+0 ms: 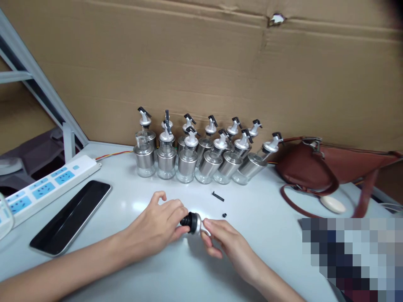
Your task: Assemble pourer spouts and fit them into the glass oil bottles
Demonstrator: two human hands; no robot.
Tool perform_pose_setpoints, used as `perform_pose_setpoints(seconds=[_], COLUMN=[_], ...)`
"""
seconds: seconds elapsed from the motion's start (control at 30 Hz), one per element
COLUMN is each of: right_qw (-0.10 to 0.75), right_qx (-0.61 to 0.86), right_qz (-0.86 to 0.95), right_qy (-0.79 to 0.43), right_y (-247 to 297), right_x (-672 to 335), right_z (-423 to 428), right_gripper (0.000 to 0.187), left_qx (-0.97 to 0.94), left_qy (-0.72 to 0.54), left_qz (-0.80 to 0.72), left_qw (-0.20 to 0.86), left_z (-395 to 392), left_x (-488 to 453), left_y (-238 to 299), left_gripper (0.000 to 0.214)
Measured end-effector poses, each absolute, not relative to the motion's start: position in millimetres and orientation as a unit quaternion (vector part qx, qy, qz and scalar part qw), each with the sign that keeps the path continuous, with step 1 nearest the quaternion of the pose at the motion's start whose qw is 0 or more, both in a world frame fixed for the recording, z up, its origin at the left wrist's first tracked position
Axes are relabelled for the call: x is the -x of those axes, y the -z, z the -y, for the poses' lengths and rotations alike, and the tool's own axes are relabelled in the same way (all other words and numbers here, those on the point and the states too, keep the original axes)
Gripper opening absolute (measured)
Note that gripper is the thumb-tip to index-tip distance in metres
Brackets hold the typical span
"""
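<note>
Between my two hands, just above the table, lies a bottle pourer spout (195, 223) turned on its side. My left hand (163, 222) pinches its black ribbed stopper end, with the index finger raised apart from the rest. My right hand (225, 239) grips the silver spout end between thumb and fingers. A small black lever (218, 196) and a tiny black cap (224, 215) rest on the table beyond my right hand. Behind them stand several glass oil bottles (187, 165) with steel bands, each topped by a silver pourer with a black lever.
At the left are a black phone (71, 216) and a white power strip (47, 188). A brown leather bag (308, 165) and a pale oval object (333, 204) lie at the right. Cardboard (157, 63) forms the back wall. A blurred-out patch covers the lower right corner.
</note>
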State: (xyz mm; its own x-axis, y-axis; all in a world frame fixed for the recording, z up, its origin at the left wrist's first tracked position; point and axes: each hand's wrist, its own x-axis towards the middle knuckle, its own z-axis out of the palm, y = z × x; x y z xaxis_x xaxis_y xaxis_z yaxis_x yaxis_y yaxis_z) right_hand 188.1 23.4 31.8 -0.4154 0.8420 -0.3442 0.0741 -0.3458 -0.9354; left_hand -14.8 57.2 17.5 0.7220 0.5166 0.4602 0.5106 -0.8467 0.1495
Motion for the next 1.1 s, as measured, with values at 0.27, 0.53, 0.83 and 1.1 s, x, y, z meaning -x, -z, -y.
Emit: perform_pose_setpoints(seconds=[0.27, 0.53, 0.83, 1.1], right_qw=[0.290, 0.213, 0.272, 0.272], right_qx=[0.468, 0.464, 0.461, 0.446], right_qz=[0.728, 0.821, 0.781, 0.790], right_qy=[-0.408, -0.255, -0.321, -0.321], right_y=[-34, -17, -9, -11], right_x=[-192, -186, -188, -188], right_z=[-19, -14, -16, -15], right_gripper=[0.037, 0.028, 0.018, 0.017], left_qx=[-0.878, -0.871, -0.917, -0.951], left_qy=[-0.185, -0.102, -0.174, -0.069], left_qz=[-0.419, -0.478, -0.336, -0.276], left_qw=[0.136, 0.050, 0.127, 0.124], left_z=[-72, -96, -70, -61], left_x=[18, 25, 16, 13], left_y=[-31, -19, -27, -25], left_gripper=[0.036, 0.022, 0.037, 0.013])
